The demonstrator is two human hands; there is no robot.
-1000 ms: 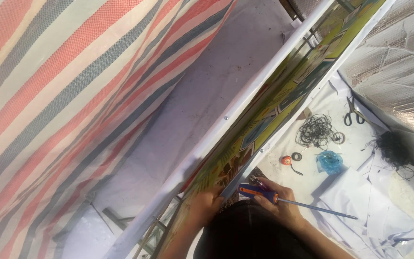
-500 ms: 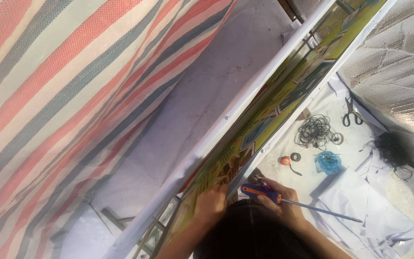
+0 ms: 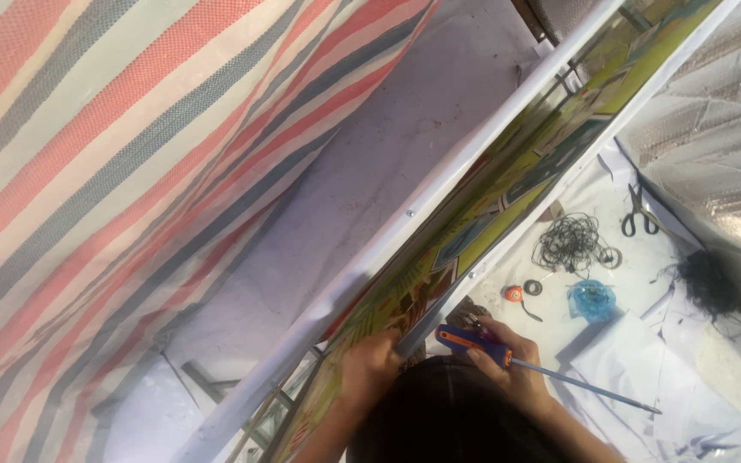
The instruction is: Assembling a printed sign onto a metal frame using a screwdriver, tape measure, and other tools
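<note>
My right hand (image 3: 512, 364) grips a screwdriver (image 3: 473, 341) with a blue and orange handle. Its thin shaft points right and slightly down over white sheets. My left hand (image 3: 370, 367) presses on the lower end of a long colourful printed panel (image 3: 508, 193) set in a white frame (image 3: 405, 225), which runs diagonally from bottom left to top right. The screwdriver handle lies close to the frame's near rail. A dark head of hair (image 3: 448, 420) at the bottom edge hides both wrists.
A red, grey and white striped tarp (image 3: 113, 171) fills the left. By the frame lie a tangle of black wire (image 3: 569, 242), scissors (image 3: 639, 219), a small orange roll (image 3: 515, 293), a blue bundle (image 3: 592, 300), white sheets (image 3: 645, 360) and silver foil (image 3: 713, 129).
Both hands stay at the same spot on the panel. The screwdriver's tip has dipped slightly down and to the right.
</note>
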